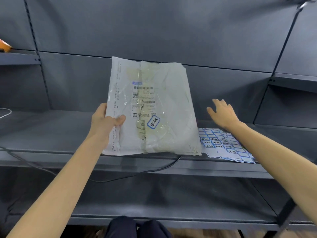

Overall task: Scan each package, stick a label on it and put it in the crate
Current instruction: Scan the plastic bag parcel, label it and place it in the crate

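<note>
left hand [104,120]: nearest the camera, pinching the package's left edge about halfway up; thumb on the front face, fingers hidden behind.
right hand: [223,113] fingers spread and straight, nothing in it; hovers over the shelf just right of the package, apart from it.
package [151,107]: pale plastic mailer held up off the shelf [51,134] by the left hand, roughly upright, printed face to the camera. Long axis runs near-vertical, top leaning a bit away. Barcode print reads upright; side text runs along the left edge.
label [153,122]: small blue-bordered sticker already on the lower middle of the face, just right of the left thumb, tilted.
step: looks like labelling is done, so crate is next. Crate not in view.
how to do it well: one-edge pinch lets a floppy bag sag and swing; bring the right hand onto the right edge before moving. Carry it flat, label side up. Keep it clear of the cable [154,170] below.
label sheets [224,145]: flat on the shelf under the right forearm, just right of the package's lower corner; some stickers gone.
beyond the hands: grey back panel [154,31].
</note>
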Demonstrator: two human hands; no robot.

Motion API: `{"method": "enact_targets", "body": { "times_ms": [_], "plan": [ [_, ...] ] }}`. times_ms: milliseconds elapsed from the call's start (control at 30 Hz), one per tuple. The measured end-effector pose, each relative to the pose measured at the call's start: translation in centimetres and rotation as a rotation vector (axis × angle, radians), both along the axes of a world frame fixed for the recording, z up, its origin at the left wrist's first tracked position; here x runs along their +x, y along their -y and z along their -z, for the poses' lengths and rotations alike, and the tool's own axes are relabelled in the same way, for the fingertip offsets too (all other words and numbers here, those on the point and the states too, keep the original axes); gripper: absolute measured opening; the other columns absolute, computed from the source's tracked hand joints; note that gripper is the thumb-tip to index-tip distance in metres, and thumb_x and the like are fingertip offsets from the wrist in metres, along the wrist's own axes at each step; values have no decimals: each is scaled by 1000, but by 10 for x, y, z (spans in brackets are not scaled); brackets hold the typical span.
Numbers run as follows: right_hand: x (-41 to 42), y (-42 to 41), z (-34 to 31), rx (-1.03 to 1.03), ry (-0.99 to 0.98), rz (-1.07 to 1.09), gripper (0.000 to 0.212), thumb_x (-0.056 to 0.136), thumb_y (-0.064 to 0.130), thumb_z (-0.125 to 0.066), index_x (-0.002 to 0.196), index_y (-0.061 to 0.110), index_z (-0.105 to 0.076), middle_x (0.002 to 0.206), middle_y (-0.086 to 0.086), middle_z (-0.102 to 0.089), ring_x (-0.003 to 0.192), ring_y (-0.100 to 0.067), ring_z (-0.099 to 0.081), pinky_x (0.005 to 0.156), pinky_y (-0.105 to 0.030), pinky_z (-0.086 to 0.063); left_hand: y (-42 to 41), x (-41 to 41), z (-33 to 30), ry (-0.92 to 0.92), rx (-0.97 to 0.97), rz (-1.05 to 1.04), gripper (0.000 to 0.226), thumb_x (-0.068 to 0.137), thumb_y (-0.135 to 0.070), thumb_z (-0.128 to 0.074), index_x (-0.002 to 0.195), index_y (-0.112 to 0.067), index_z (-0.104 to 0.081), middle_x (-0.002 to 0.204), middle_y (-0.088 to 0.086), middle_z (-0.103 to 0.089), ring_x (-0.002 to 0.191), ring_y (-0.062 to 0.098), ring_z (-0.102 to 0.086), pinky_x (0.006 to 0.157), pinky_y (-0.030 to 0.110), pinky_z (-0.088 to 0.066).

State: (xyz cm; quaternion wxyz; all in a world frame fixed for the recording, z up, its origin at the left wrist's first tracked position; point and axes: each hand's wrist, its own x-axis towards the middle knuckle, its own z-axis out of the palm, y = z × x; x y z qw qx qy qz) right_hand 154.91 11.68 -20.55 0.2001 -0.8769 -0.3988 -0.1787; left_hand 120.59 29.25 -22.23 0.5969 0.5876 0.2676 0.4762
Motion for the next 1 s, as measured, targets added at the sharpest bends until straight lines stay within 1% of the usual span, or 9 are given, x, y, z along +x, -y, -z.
{"method": "enact_targets", "body": {
  "times_ms": [67, 133, 267, 433, 533, 700, 767, 867, 1000],
  "plan": [
    [10, 24, -2, 1, 8, 45, 57, 102, 33, -38, 148, 3, -27, 154, -17, -28, 145, -32, -19, 118, -46, -12, 14, 13, 2, -1, 10, 53, 38, 80, 7, -68, 106, -18, -56, 103, -2, -67, 92, 16, -65, 78, 34, -54],
    [19, 51, -4, -5, 18, 93, 57, 102, 33, -38, 148, 2, -27, 154, -17, -29, 144, -32, -20, 117, -46, -13, 29, 27, 5, -9, 14, 106, 38, 79, 8, -69, 105, -16, -56, 102, -1, -67, 92, 16, -65, 76, 32, -53],
    [33, 114, -8, -14, 52, 189, 54, 101, 29, -40, 144, -2, -32, 148, -20, -36, 138, -35, -27, 114, -45, -19, 65, 59, 13, -6, 2, 225, 38, 78, 9, -69, 101, -19, -58, 102, 0, -68, 92, 17, -66, 75, 32, -54],
    [51, 204, 0, -34, 23, 314, 56, 102, 29, -40, 147, 0, -27, 153, -19, -30, 143, -33, -21, 117, -45, -15, 118, 96, 22, -10, -24, 377, 36, 78, 8, -69, 100, -18, -58, 102, 0, -69, 92, 19, -67, 75, 35, -56],
    [57, 254, 15, -29, 1, 396, 56, 102, 29, -41, 147, 0, -28, 151, -21, -33, 143, -35, -23, 117, -46, -17, 153, 113, 29, -9, -34, 459, 36, 78, 10, -69, 97, -19, -58, 99, 0, -70, 89, 18, -68, 75, 34, -57],
    [62, 333, 67, -56, -44, 514, 55, 99, 27, -45, 145, -1, -33, 149, -21, -37, 140, -36, -28, 115, -48, -21, 202, 127, 65, -61, -80, 590, 38, 76, 13, -68, 95, -19, -60, 97, 1, -71, 87, 20, -69, 78, 37, -58],
    [64, 360, 94, -59, -79, 552, 54, 99, 25, -46, 144, -1, -35, 147, -22, -39, 139, -36, -30, 113, -47, -23, 219, 128, 86, -102, -91, 643, 36, 76, 12, -68, 95, -16, -61, 93, 1, -72, 83, 18, -69, 75, 35, -58],
    [64, 391, 142, -120, -148, 599, 54, 97, 26, -48, 144, 3, -36, 147, -18, -41, 138, -33, -31, 113, -50, -25, 243, 126, 117, -187, -101, 720, 31, 76, 11, -69, 94, -13, -60, 90, 2, -72, 76, 15, -69, 69, 32, -59],
    [51, 418, 207, -219, -250, 618, 55, 88, 20, -60, 139, 6, -44, 141, -17, -48, 131, -36, -39, 108, -49, -32, 270, 121, 161, -313, -125, 807, 29, 77, 9, -70, 96, -12, -60, 90, 1, -73, 78, 14, -71, 64, 26, -56]
  ]
}}
